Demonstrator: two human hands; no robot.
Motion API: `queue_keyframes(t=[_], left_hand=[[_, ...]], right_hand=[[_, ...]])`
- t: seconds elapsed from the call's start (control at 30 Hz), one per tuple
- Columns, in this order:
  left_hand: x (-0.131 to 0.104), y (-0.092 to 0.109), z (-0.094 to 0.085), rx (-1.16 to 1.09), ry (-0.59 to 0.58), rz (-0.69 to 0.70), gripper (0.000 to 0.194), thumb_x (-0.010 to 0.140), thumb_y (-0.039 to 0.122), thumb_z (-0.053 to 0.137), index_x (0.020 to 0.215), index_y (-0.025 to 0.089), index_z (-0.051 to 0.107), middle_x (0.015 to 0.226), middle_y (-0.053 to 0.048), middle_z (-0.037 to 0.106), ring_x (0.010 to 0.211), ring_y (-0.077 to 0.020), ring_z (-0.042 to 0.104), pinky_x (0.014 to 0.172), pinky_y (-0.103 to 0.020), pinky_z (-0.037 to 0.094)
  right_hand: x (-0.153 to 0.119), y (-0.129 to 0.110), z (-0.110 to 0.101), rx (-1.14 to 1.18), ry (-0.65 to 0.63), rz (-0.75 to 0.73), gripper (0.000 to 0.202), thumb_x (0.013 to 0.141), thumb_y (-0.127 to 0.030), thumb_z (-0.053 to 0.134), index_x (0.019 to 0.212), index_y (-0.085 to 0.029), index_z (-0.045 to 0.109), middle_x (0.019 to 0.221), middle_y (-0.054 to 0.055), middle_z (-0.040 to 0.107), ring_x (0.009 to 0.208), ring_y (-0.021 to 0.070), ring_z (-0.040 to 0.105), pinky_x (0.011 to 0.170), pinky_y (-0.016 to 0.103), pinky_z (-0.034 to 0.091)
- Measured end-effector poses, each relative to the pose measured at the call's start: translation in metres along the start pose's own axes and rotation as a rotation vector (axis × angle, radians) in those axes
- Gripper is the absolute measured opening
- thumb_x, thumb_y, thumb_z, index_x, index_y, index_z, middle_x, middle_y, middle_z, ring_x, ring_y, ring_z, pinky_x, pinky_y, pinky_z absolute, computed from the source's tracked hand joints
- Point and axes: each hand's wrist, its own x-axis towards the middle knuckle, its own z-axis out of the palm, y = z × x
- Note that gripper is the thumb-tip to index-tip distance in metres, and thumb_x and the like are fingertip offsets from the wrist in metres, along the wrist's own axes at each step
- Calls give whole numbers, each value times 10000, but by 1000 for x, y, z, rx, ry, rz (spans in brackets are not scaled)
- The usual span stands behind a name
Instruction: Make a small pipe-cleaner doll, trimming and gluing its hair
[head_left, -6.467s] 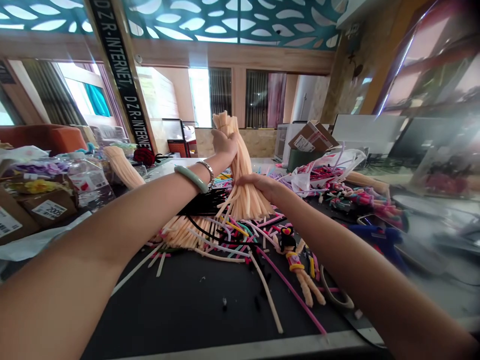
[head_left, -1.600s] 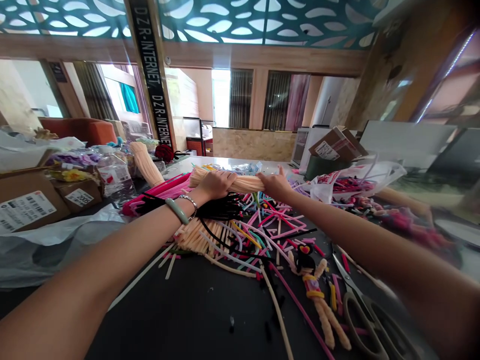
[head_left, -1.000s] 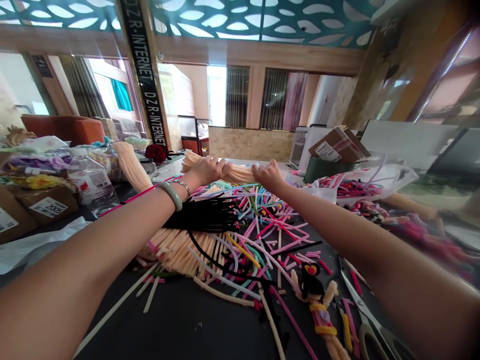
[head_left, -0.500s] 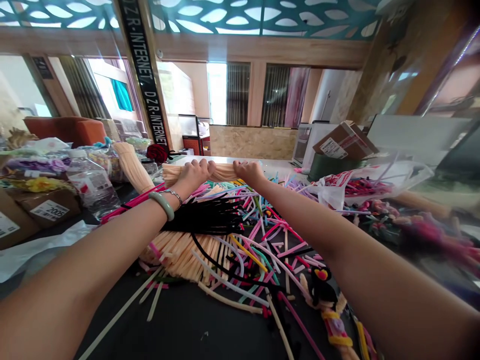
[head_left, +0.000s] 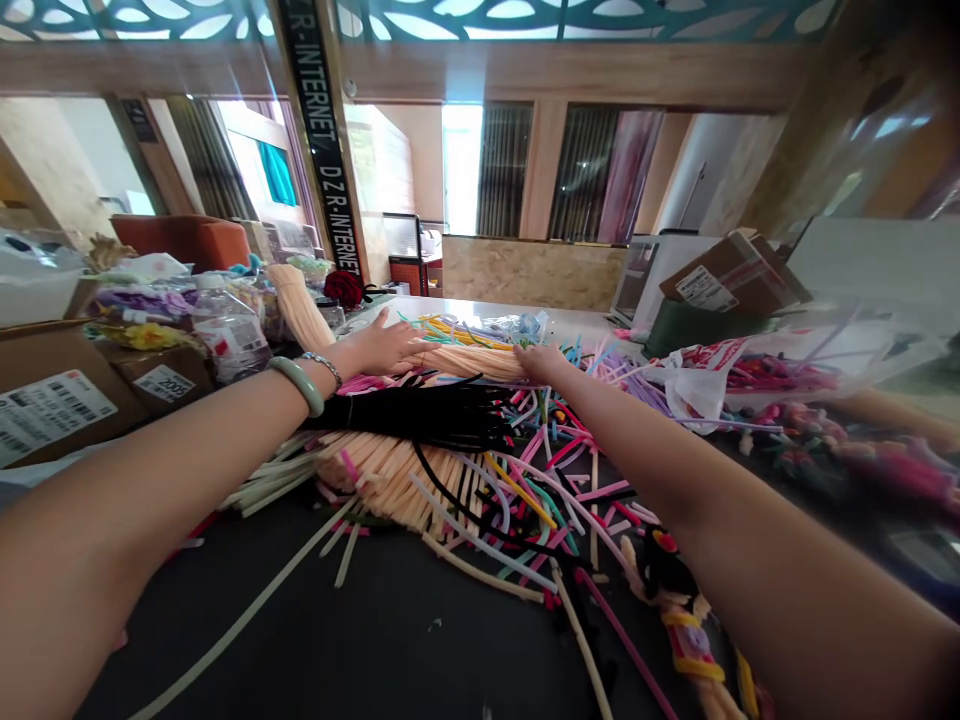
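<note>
A bundle of beige pipe cleaners (head_left: 474, 362) lies across the pile, roughly level. At its left end my left hand (head_left: 381, 345) rests with the fingers spread and the thumb raised, wearing a jade bangle and a bracelet. My right hand (head_left: 541, 363) is closed around the right end, its fingertips partly hidden. Just nearer to me is a bundle of black pipe cleaners (head_left: 427, 415), on top of another beige bundle (head_left: 397, 485). Loose pipe cleaners in many colours (head_left: 551, 500) are scattered about.
Cardboard boxes (head_left: 49, 400) and a clear plastic bottle (head_left: 229, 335) stand at the left. An upright beige bundle (head_left: 300, 305) leans near a red rose (head_left: 343, 289). At the right are a plastic bag (head_left: 694, 390), a tilted carton (head_left: 739, 272) and a pipe-cleaner doll (head_left: 679, 600).
Both hands have lowered the beige bundle onto the pile. My left hand has loosened from its grip and spread its fingers. The view has shifted left and down.
</note>
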Motion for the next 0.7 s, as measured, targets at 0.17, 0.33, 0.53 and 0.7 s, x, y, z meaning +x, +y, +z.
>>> queue_keyframes(t=[0.17,0.33,0.53,0.7], left_hand=[[-30,-27,-14,61,-36,-47,508,897,319,438,1398,279,367,1439,-128,421,1319,-330,332,1030,-644,126],[-48,-31,-19,62,4,-58,478,901,316,404,1378,298,400,1448,-77,423,1338,-317,318,1052,-631,102],[-54,-25,-27,93,26,-61,469,904,316,386,1371,279,410,1461,-70,404,1340,-312,313,1057,-620,103],[-57,-19,-29,86,101,-25,457,916,318,362,1368,269,412,1455,-71,413,1339,-311,309,1064,-591,97]], right_hand=[[8,7,-10,-41,-79,8,325,906,-314,558,1196,-168,534,1198,82,566,997,218,594,825,428,512],[1,17,-24,-59,-119,13,333,906,-315,559,1204,-170,530,1212,84,558,1011,224,588,835,436,507],[-15,40,-45,-72,-147,33,376,906,-322,555,1252,-184,501,1304,93,499,1113,258,535,913,494,453],[-28,45,-62,-72,-171,15,784,757,-449,697,1422,-257,329,1512,99,277,1355,400,208,1039,660,170]])
